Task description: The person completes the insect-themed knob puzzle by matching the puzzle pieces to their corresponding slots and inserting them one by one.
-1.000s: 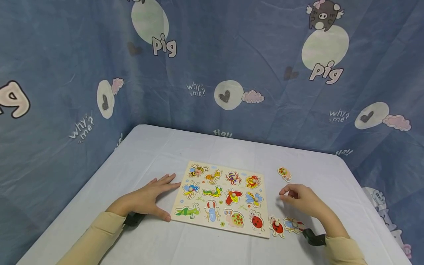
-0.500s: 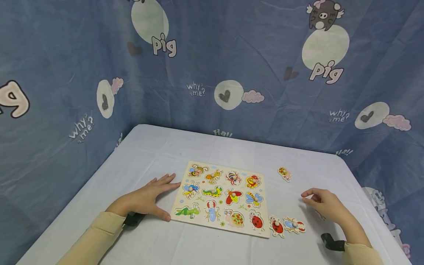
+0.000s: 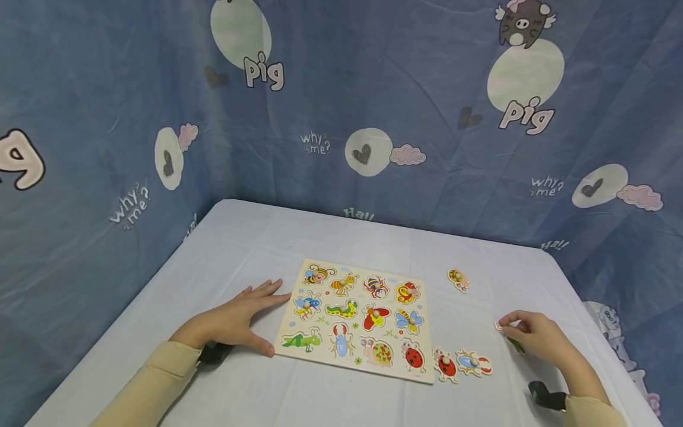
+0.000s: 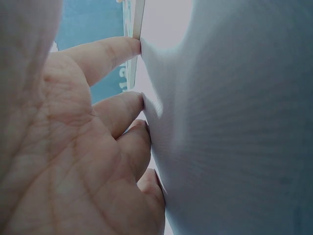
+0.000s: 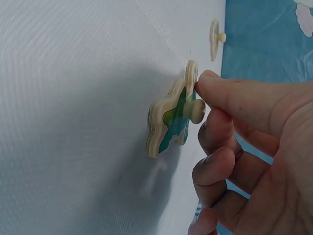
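Palm down, my left hand [image 3: 240, 317] lies spread at the left side of the wooden insect puzzle board [image 3: 354, 370], thumb at its near corner and a fingertip at its edge. In the left wrist view the straight fingers [image 4: 122, 107] press on the white cloth. My right hand [image 3: 539, 338], curled, pinches the green grasshopper puzzle piece [image 3: 516, 345] between thumb and index finger, right of the board. The right wrist view has the piece [image 5: 171, 115] angled close over the cloth, its round knob [image 5: 195, 111] beside the fingertips.
A ladybug piece [image 3: 446, 365] and a stag beetle piece [image 3: 474, 363] lie by the board's near right corner. Farther back is a snail piece [image 3: 459, 280]. Knobbed insect pieces fill the board's two far rows. Blue printed curtains [image 3: 341, 89] border the white table [image 3: 251, 237].
My right hand has moved right and toward me, past the beetle piece, to the grasshopper piece, uncovering the beetle. My left hand and the board have stayed put.
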`<state>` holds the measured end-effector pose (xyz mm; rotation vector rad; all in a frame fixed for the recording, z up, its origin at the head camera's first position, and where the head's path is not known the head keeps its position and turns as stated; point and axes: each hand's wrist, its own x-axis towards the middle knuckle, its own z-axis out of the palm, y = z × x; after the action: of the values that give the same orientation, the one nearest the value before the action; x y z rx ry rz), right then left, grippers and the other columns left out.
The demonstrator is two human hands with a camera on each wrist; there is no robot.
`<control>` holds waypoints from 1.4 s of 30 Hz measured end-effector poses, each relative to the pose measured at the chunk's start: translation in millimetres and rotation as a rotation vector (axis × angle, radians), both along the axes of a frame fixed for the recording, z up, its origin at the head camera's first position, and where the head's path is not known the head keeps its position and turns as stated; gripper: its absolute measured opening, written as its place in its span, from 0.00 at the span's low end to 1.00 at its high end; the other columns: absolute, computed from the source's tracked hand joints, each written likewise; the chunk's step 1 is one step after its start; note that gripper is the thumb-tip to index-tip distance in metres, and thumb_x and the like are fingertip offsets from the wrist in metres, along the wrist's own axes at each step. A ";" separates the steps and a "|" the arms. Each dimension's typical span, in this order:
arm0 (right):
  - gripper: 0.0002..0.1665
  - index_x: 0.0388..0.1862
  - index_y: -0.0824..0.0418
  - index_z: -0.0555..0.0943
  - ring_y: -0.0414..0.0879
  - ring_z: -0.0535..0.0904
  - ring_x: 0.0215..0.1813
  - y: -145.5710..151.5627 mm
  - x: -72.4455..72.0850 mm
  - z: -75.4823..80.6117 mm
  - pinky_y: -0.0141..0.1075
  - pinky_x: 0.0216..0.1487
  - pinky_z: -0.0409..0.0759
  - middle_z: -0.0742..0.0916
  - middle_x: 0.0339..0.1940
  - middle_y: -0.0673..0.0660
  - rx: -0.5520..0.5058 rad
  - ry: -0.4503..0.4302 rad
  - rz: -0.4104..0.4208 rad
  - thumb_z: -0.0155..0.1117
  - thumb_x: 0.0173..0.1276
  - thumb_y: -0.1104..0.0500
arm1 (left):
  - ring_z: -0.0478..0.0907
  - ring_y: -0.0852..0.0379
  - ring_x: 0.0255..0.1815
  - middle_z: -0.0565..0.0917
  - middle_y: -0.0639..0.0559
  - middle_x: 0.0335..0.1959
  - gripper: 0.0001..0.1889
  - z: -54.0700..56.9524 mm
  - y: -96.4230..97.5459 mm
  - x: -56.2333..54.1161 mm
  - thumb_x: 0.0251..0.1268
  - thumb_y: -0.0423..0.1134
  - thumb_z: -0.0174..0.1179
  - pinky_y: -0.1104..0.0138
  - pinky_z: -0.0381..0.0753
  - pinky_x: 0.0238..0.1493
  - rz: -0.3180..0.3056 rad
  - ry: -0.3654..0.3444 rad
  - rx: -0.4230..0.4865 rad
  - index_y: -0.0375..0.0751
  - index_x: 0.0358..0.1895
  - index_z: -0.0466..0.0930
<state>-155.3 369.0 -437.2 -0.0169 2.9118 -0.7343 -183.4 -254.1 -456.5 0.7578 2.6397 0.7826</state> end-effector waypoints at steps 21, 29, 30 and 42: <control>0.15 0.53 0.65 0.88 0.41 0.68 0.27 14.9 8.4 -0.9 0.33 0.27 0.65 0.77 0.25 0.49 0.012 -0.026 -0.003 0.70 0.75 0.56 | 0.44 0.29 0.90 0.52 0.37 0.90 0.62 -0.4 -0.2 1.1 0.43 0.66 0.84 0.29 0.40 0.86 0.002 -0.001 0.003 0.48 0.84 0.66; 0.13 0.52 0.64 0.87 0.40 0.67 0.28 15.5 10.0 -2.6 0.33 0.28 0.64 0.77 0.26 0.49 0.002 -0.014 -0.001 0.70 0.76 0.58 | 0.45 0.28 0.90 0.52 0.37 0.90 0.62 -1.7 -0.8 0.6 0.43 0.67 0.84 0.29 0.41 0.86 -0.002 0.005 0.005 0.48 0.84 0.66; 0.12 0.52 0.64 0.87 0.40 0.67 0.28 15.1 10.0 -2.5 0.33 0.29 0.64 0.77 0.27 0.49 0.004 -0.012 0.001 0.69 0.76 0.58 | 0.44 0.28 0.90 0.52 0.36 0.90 0.62 -1.8 -0.8 0.6 0.43 0.67 0.84 0.29 0.40 0.86 -0.003 0.004 0.005 0.48 0.84 0.66; 0.11 0.50 0.64 0.85 0.41 0.68 0.30 11.4 9.6 -3.1 0.34 0.31 0.64 0.77 0.29 0.50 0.022 0.007 0.008 0.69 0.77 0.57 | 0.45 0.28 0.90 0.52 0.36 0.90 0.62 -1.6 -1.8 -0.2 0.43 0.67 0.84 0.28 0.41 0.86 -0.010 0.011 0.008 0.47 0.84 0.66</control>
<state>-145.7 380.3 -440.3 -0.0294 2.9244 -0.7026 -183.6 -255.9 -458.1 0.7784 2.6419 0.7897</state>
